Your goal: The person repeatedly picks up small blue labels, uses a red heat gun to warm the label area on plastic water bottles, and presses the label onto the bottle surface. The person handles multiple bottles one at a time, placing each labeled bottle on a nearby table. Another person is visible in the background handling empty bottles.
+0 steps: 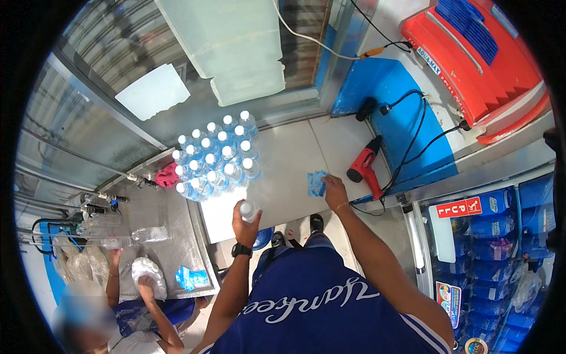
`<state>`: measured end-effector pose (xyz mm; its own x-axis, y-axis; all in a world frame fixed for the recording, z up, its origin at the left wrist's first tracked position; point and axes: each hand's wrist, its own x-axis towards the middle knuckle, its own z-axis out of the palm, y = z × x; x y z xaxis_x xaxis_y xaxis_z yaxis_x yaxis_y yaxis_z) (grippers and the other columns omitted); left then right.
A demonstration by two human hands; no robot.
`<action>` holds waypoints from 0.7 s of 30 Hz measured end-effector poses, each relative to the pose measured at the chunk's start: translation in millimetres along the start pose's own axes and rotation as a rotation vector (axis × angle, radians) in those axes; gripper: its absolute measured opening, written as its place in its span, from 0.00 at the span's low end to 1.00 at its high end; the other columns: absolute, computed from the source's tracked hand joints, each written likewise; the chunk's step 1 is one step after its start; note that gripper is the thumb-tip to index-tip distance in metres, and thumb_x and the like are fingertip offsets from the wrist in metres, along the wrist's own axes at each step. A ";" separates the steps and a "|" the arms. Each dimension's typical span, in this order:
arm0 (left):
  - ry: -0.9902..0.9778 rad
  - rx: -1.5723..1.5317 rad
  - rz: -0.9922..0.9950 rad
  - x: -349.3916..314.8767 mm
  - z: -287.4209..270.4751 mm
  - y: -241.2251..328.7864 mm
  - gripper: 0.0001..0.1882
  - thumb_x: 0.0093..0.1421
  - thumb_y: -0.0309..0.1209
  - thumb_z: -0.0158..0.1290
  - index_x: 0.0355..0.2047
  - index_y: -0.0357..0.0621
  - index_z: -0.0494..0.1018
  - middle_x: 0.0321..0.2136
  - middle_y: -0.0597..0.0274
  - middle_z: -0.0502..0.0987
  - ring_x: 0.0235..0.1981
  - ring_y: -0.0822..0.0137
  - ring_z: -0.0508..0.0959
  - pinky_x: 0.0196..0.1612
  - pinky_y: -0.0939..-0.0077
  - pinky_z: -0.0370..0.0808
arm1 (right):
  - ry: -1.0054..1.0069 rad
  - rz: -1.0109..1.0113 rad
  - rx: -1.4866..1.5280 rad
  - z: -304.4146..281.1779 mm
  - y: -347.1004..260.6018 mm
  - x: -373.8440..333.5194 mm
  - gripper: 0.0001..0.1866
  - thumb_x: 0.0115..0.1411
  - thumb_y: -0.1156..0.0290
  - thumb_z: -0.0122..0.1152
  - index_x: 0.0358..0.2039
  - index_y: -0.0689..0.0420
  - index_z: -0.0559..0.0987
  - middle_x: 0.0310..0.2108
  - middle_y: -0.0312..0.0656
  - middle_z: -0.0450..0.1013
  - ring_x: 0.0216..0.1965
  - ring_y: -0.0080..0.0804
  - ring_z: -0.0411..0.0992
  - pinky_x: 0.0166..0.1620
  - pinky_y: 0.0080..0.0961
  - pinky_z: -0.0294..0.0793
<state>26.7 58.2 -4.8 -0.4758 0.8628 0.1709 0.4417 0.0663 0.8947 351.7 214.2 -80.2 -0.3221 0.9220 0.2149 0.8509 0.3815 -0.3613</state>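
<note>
My left hand (244, 230) is wrapped round a clear plastic bottle with a white cap (247, 209), held upright near the front edge of the white counter (289, 147). To the right, the fingers of my right hand (336, 192) are pinched together at the edge of a small pile of blue printed plastic labels (315, 182). Several capped water bottles (216, 154) stand in close rows behind my left hand. A red and black heat gun (364, 167) lies on the counter right of the labels.
At the lower left a co-worker (82, 318) handles a white plastic bag (147, 276) and bottles at a metal sink (177, 245). More blue labels (191, 278) lie on its edge. Black cables (407, 147) run along the right wall. A glass-door cooler (489, 265) stands at right.
</note>
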 end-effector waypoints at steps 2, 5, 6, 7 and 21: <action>0.030 0.092 0.088 4.2 16.3 4.1 0.34 0.52 0.28 0.71 0.58 0.38 0.69 0.51 0.46 0.78 0.52 0.51 0.79 0.56 0.60 0.75 | -0.090 -0.187 -0.051 -2.1 4.8 18.6 0.19 0.58 0.77 0.59 0.50 0.51 0.81 0.54 0.43 0.75 0.61 0.42 0.69 0.61 0.43 0.68; 0.026 0.025 -0.084 6.5 22.6 1.0 0.38 0.52 0.28 0.72 0.60 0.38 0.66 0.52 0.48 0.77 0.52 0.51 0.79 0.56 0.61 0.75 | -0.371 -0.331 -0.207 -9.4 12.0 45.1 0.19 0.59 0.74 0.58 0.52 0.46 0.82 0.58 0.39 0.73 0.65 0.39 0.65 0.65 0.48 0.63; 0.026 0.013 -0.051 4.5 19.6 -2.0 0.38 0.52 0.28 0.72 0.60 0.38 0.66 0.52 0.48 0.77 0.52 0.51 0.79 0.57 0.61 0.75 | -0.514 -0.341 -0.282 -11.8 12.9 51.3 0.19 0.60 0.72 0.57 0.52 0.45 0.82 0.59 0.38 0.72 0.66 0.38 0.63 0.67 0.49 0.61; 0.007 -0.004 -0.076 1.7 16.3 -5.5 0.38 0.52 0.28 0.72 0.60 0.39 0.66 0.52 0.48 0.77 0.52 0.51 0.79 0.57 0.61 0.75 | -0.489 -0.387 -0.285 -13.8 13.1 56.1 0.18 0.60 0.72 0.58 0.51 0.45 0.82 0.57 0.38 0.73 0.65 0.38 0.64 0.66 0.49 0.61; -0.396 -0.544 -0.843 -76.3 24.6 -5.2 0.45 0.59 0.33 0.68 0.69 0.37 0.54 0.58 0.49 0.69 0.56 0.58 0.75 0.56 0.63 0.77 | -0.129 -0.488 0.080 -64.5 18.2 58.6 0.05 0.54 0.71 0.67 0.31 0.53 0.79 0.42 0.39 0.74 0.54 0.43 0.69 0.60 0.46 0.64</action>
<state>79.4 4.3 -32.6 -0.1459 0.7509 -0.6441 -0.3571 0.5672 0.7421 375.0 270.9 -15.6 -0.7266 0.6343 0.2641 0.5559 0.7686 -0.3166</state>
